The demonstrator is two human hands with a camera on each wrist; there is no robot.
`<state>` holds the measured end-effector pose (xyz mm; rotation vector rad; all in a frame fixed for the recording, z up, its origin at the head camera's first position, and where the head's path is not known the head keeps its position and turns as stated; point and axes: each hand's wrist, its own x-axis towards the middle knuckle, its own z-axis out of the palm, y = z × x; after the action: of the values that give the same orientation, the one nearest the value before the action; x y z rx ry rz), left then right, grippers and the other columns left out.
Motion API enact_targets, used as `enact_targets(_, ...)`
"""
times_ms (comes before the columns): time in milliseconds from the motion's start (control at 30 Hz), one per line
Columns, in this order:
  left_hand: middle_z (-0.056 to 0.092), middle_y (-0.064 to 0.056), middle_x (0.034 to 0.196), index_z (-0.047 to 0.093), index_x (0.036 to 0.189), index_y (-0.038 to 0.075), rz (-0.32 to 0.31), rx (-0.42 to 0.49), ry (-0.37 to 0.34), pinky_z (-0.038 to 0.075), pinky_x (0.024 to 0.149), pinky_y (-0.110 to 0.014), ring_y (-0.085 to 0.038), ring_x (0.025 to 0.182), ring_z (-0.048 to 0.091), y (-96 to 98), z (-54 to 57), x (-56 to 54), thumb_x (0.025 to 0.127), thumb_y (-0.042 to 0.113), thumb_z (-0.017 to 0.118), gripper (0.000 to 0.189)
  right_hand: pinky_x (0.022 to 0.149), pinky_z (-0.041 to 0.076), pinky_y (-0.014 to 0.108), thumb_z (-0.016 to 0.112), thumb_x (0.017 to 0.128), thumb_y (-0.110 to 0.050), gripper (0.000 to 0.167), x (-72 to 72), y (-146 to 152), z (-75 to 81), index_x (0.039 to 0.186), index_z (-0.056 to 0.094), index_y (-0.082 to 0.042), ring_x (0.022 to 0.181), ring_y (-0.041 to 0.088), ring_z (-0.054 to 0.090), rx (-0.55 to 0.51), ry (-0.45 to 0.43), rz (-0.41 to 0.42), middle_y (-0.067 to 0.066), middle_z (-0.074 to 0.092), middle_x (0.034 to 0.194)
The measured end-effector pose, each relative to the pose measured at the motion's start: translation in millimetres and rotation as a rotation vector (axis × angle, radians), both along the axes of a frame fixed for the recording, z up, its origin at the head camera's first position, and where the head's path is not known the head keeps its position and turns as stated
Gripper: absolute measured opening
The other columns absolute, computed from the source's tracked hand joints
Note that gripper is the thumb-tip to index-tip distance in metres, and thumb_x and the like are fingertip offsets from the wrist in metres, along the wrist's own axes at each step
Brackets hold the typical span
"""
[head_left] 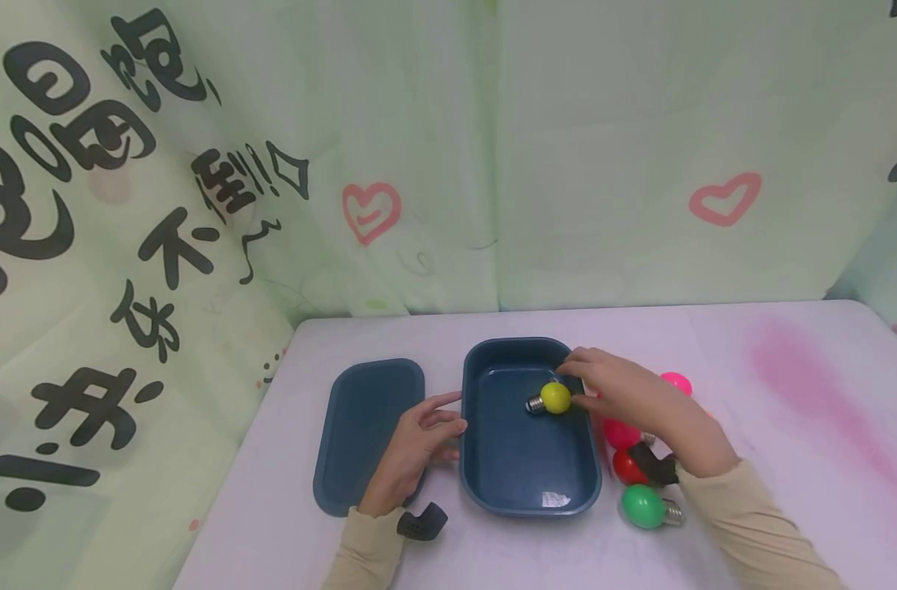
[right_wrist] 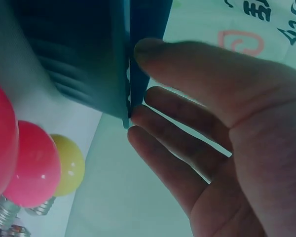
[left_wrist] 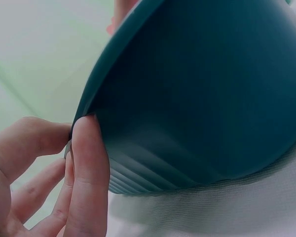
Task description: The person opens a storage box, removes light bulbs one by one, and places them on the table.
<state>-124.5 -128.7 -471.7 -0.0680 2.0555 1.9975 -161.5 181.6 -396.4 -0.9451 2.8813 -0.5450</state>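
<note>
A yellow light bulb (head_left: 555, 398) with a silver screw base lies inside the dark blue box (head_left: 529, 483), near its right wall. At the box's right rim is my right hand (head_left: 625, 389), thumb and fingers spread and relaxed, with the thumb close to the bulb. The right wrist view shows the fingertips (right_wrist: 138, 136) by the rim and no bulb in the hand. My left hand (head_left: 421, 442) touches the box's left side, its fingers loosely extended. In the left wrist view, the thumb (left_wrist: 89, 173) lies against the outer wall, just under the rim.
Several bulbs lie on the white table right of the box: a green one (head_left: 642, 506), a red one (head_left: 628, 467), pink ones (head_left: 620, 433), and a yellow one (right_wrist: 70, 165). A flat blue lid (head_left: 352, 442) lies left of the box. Behind the table hangs a pale green curtain (head_left: 448, 164).
</note>
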Motion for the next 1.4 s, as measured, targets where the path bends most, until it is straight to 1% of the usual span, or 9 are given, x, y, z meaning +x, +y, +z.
enact_targets(200,0.070,-0.010,0.109,0.059,0.137,0.014,-0.001,0.001,-0.003,0.060,0.070,-0.030,-0.018,0.090,0.067,-0.1,0.1,-0.2,0.088,0.020,0.076,0.052,0.085,0.059,0.040,0.083,0.078,-0.007,0.046,-1.7,-7.4,-3.0,0.121,0.067,-0.002,0.108,0.030,0.063,0.031,0.040,0.040,0.011,0.064,0.115)
enact_targets(267,0.070,-0.010,0.109,0.059,0.137,0.014,-0.001,0.000,-0.003,0.060,0.069,-0.030,-0.018,0.090,0.067,-0.2,0.2,-0.3,0.088,0.020,0.076,0.052,0.084,0.059,0.039,0.082,0.079,-0.006,0.044,-3.2,-9.7,-4.2,0.120,0.067,-0.002,0.106,0.028,0.063,0.036,0.046,0.056,0.010,0.064,0.114)
enact_targets(467,0.069,-0.010,0.108,0.059,0.137,0.014,-0.002,0.000,-0.006,0.060,0.068,-0.029,-0.018,0.089,0.067,-0.2,0.4,-0.6,0.088,0.020,0.076,0.052,0.076,0.061,0.034,0.080,0.082,-0.008,0.037,-6.8,-16.4,-8.6,0.116,0.068,-0.004,0.099,0.023,0.062,0.048,0.049,0.081,0.008,0.063,0.109)
enact_targets(833,0.070,-0.011,0.109,0.059,0.136,0.014,-0.004,0.004,-0.002,0.060,0.069,-0.030,-0.018,0.090,0.067,-0.7,-0.3,-0.8,0.088,0.020,0.076,0.051,0.077,0.060,0.032,0.081,0.080,-0.007,0.034,-13.5,-23.2,-16.8,0.112,0.070,-0.001,0.093,0.022,0.063,0.090,0.115,0.160,0.010,0.065,0.105)
enact_targets(967,0.070,-0.011,0.110,0.060,0.136,0.015,-0.005,0.004,-0.005,0.060,0.068,-0.030,-0.018,0.091,0.067,-0.3,0.2,-1.0,0.088,0.020,0.076,0.052,0.076,0.060,0.031,0.083,0.078,-0.007,0.034,-16.1,-25.3,-20.8,0.110,0.071,-0.002,0.091,0.021,0.063,0.103,0.114,0.177,0.008,0.066,0.102)
enact_targets(1200,0.070,-0.010,0.108,0.060,0.136,0.014,0.001,0.003,-0.010,0.060,0.067,-0.030,-0.018,0.089,0.067,0.1,0.5,-0.5,0.088,0.018,0.075,0.051,0.077,0.060,0.032,0.084,0.077,-0.009,0.033,-16.6,-26.4,-24.0,0.107,0.073,-0.004,0.091,0.019,0.064,0.102,0.076,0.179,0.006,0.067,0.100)
enact_targets(1400,0.069,-0.011,0.108,0.060,0.136,0.014,-0.003,0.001,-0.001,0.060,0.067,-0.029,-0.018,0.089,0.067,-0.3,-0.3,-1.3,0.088,0.018,0.075,0.051,0.077,0.060,0.032,0.084,0.077,-0.008,0.031,-17.4,-27.4,-25.3,0.106,0.074,-0.005,0.091,0.020,0.065,0.105,0.099,0.193,0.005,0.067,0.099)
